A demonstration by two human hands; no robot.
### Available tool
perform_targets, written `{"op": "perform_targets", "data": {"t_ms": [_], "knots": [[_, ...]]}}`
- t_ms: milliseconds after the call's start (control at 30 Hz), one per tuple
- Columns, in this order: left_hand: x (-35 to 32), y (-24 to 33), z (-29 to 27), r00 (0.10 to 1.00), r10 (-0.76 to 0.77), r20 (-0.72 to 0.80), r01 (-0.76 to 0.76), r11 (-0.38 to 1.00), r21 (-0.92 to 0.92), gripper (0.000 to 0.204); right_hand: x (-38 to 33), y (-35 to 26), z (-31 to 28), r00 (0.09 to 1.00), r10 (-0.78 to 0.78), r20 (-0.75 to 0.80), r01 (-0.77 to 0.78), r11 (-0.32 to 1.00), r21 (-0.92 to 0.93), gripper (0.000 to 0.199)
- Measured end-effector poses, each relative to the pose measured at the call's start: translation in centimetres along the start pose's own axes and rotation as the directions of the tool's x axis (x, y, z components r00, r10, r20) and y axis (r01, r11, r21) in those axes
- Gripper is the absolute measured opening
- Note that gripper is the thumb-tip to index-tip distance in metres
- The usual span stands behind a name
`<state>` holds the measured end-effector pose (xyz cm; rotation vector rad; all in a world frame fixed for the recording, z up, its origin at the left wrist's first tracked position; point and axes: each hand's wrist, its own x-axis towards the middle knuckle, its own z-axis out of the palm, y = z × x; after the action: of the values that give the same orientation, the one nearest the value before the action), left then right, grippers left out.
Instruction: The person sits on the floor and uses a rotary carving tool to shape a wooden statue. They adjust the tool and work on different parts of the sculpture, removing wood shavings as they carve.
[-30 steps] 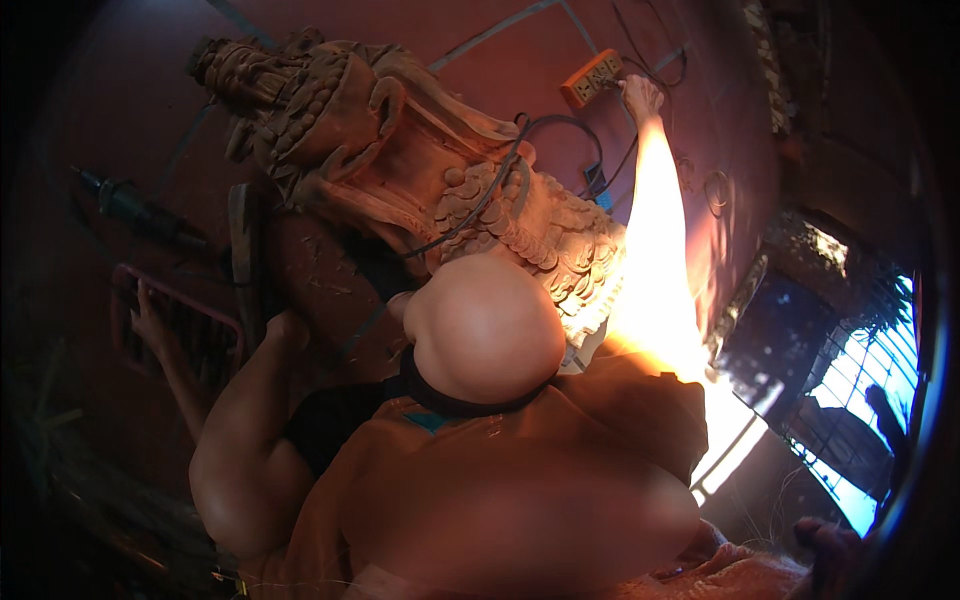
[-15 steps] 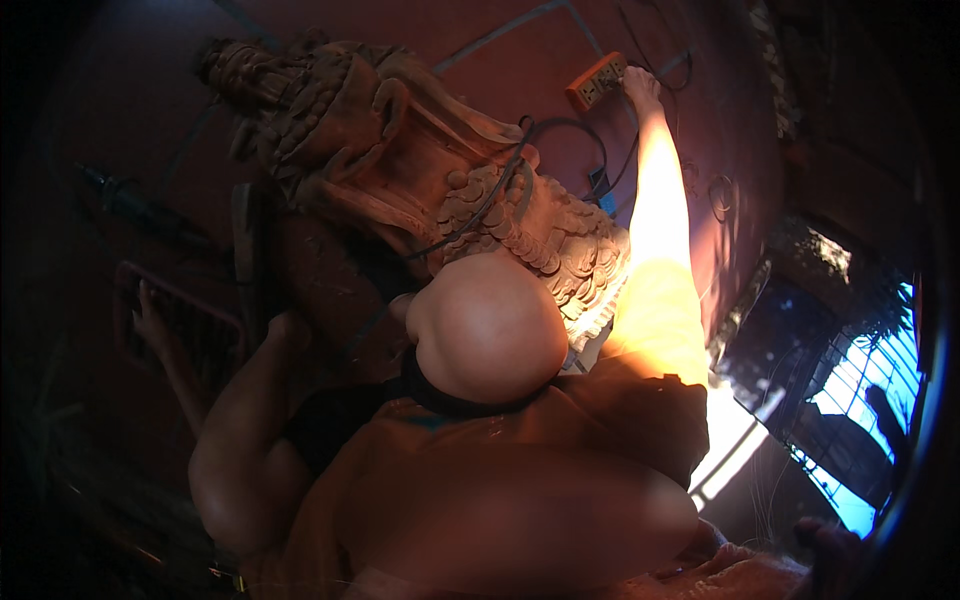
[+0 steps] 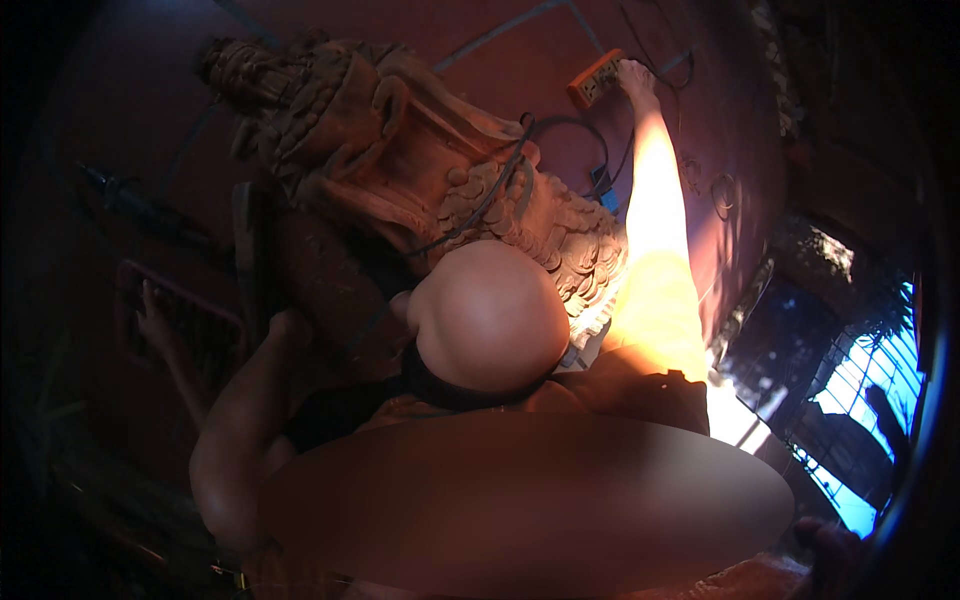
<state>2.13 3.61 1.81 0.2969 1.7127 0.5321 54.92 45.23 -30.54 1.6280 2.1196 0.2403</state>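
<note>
At the far right, my right arm stretches out to an orange power strip (image 3: 592,84) on the floor. My right hand (image 3: 638,82) is bunched at the strip's right end, its fingers closed on what looks like a dark plug, mostly hidden by them. A thin cord runs down from there. A large carved wooden statue (image 3: 400,160) of a bearded figure lies on its back in front of my knee, with a dark cable (image 3: 490,205) across it. My left hand (image 3: 156,322) rests low at the left by a pink-rimmed tray (image 3: 180,280), fingers apart, holding nothing visible.
A dark power tool (image 3: 130,195) with a pointed tip lies at the far left. A wooden block (image 3: 245,235) stands between it and the statue. Near the cable loop is a small blue piece (image 3: 607,198). My bent knee (image 3: 490,315) is close to the statue's base.
My right hand has shifted slightly farther away at the power strip, and the strip has moved a little with it. My left hand stays by the tray.
</note>
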Motion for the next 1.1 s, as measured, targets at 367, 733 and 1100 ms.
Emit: {"op": "perform_targets", "data": {"t_ms": [367, 733, 1100], "knots": [[-1.1, -2.7, -0.1, 0.788, 0.615, 0.032, -0.467, 0.563, 0.682, 0.058, 0.2, -0.3, 0.7, 0.999, -0.05, 0.002, 0.05, 0.998, -0.032, 0.022], [-0.8, -2.2, -1.7, 0.921, 0.309, 0.238, -0.386, 0.805, 0.451, 0.05, 0.4, 0.8, 0.9, 0.987, -0.154, 0.04, 0.154, 0.988, 0.001, 0.018], [0.2, -2.0, -0.3, 0.983, 0.015, 0.182, 0.043, 0.95, -0.31, 0.044, 0.3, 0.8, 0.7, 0.942, -0.33, -0.06, 0.33, 0.944, -0.011, 0.016]]}}
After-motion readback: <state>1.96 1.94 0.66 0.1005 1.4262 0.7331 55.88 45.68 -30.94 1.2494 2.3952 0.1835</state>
